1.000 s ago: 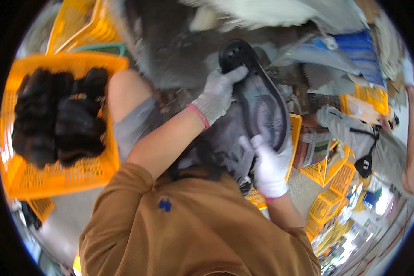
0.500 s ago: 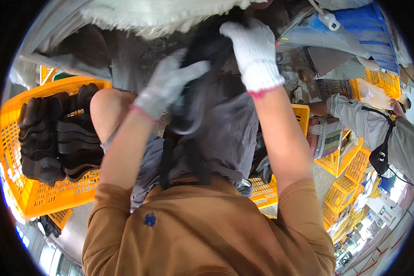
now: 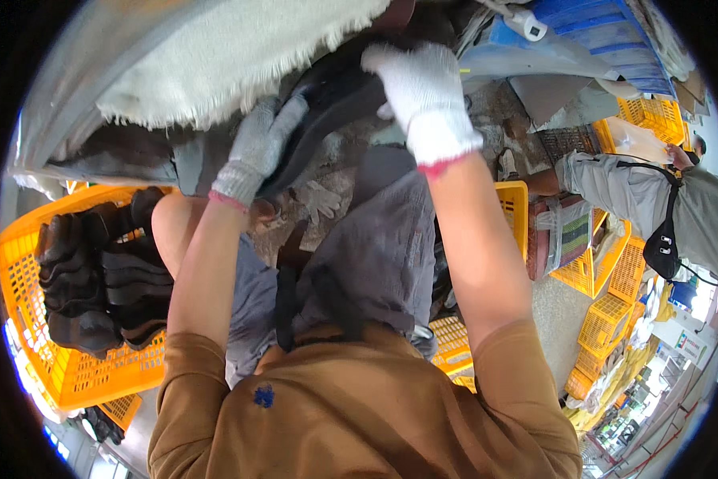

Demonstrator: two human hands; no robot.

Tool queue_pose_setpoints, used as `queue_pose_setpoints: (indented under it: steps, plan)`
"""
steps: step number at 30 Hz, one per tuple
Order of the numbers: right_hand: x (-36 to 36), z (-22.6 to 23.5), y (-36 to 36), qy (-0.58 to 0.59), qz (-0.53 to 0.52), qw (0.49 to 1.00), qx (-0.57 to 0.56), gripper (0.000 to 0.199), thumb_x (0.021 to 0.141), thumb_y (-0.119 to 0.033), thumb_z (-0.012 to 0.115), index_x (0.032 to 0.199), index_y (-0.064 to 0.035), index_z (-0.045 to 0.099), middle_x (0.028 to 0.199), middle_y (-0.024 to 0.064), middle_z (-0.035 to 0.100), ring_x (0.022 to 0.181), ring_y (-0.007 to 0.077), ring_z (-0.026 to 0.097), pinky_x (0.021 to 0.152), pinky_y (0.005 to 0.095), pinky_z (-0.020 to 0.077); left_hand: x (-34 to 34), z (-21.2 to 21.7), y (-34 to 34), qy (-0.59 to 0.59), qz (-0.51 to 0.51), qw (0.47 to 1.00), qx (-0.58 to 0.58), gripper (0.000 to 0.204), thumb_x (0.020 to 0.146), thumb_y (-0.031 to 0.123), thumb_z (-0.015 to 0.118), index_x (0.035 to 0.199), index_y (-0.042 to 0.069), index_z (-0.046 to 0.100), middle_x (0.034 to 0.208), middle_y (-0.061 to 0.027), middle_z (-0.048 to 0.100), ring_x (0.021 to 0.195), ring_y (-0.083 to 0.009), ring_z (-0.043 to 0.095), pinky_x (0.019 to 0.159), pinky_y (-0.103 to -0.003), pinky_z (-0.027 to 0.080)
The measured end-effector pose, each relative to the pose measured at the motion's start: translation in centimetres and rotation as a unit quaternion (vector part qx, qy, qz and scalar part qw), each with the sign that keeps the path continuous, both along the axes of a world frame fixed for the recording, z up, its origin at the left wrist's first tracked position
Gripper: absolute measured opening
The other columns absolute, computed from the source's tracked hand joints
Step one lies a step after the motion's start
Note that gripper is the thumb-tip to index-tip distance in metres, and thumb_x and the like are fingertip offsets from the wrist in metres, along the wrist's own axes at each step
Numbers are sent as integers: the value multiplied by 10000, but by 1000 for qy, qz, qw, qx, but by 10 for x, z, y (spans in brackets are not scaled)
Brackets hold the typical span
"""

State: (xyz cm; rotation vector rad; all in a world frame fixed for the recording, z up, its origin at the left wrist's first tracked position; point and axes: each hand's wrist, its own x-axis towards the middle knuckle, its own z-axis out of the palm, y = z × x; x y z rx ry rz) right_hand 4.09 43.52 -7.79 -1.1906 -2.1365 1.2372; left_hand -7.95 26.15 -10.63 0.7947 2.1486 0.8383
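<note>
Head view, left hand (image 3: 255,148) at black sole (image 3: 331,100) edge, right hand (image 3: 432,96) farther along, unclear whether fingers (image 3: 293,116) pinch, fringed cloth (image 3: 231,68) close

The left forearm (image 3: 207,279) and right forearm (image 3: 487,239) reach forward, well apart. The gloved left hand (image 3: 259,148) slants up to the right, its thumb (image 3: 293,113) held out; the gloved right hand (image 3: 429,92) lies farther forward, turned inward, its fingers (image 3: 380,60) toward the left. The left knee (image 3: 172,231) is bent
</note>
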Motion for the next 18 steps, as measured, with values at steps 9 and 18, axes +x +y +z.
queue_pose_setpoints:
  steps: [9, 18]
  plan:
    - [91, 66, -88, -208, 272, 853, 395, 683, 764, -266, 834, 1423, -156, 691, 1456, 144, 620, 1368, 418, 538, 1186, 561, 379, 23, -63, 74, -582, 92, 736, 334, 408, 1068, 312, 683, 1366, 33, 667, 1168, -105, 779, 1035, -274, 765, 934, -393, 631]
    - [97, 39, -175, -58, 252, 919, 299, 506, 862, -203, 788, 1350, -87, 726, 1145, 184, 768, 1007, 343, 753, 1005, 504, 520, 50, -43, -13, -621, 222, 579, 480, 751, 1078, 662, 495, 1617, 140, 473, 1612, -140, 517, 1435, -307, 531, 1193, -423, 469]
